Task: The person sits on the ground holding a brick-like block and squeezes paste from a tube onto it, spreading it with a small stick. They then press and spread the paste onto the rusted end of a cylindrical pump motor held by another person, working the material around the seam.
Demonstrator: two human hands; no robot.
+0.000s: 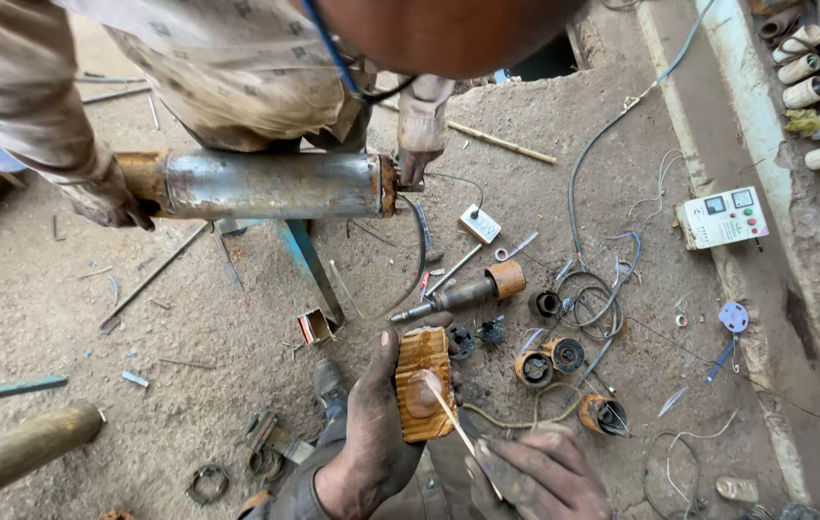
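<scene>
Left hand (371, 433), black with grease, clamped round a ribbed orange block (423, 383) held upright low in the middle of the view, thumb along its left edge. Right hand (540, 474) pinched shut on a thin pale strip (455, 422), tip laid against the block's round face. Beyond, on the dirt: a rusty shaft (458, 294), orange rings (535, 368) and loose wires (602, 289) (well apart from both hands). Further up, a co-worker's gloved hands (106, 202) steadying a steel cylinder (265, 185) on a blue stand (309, 260). By the right kerb, a white rectangular control box (723, 217) with two small dials; near the cylinder's end, a little white square box (479, 223) on a lead.
</scene>
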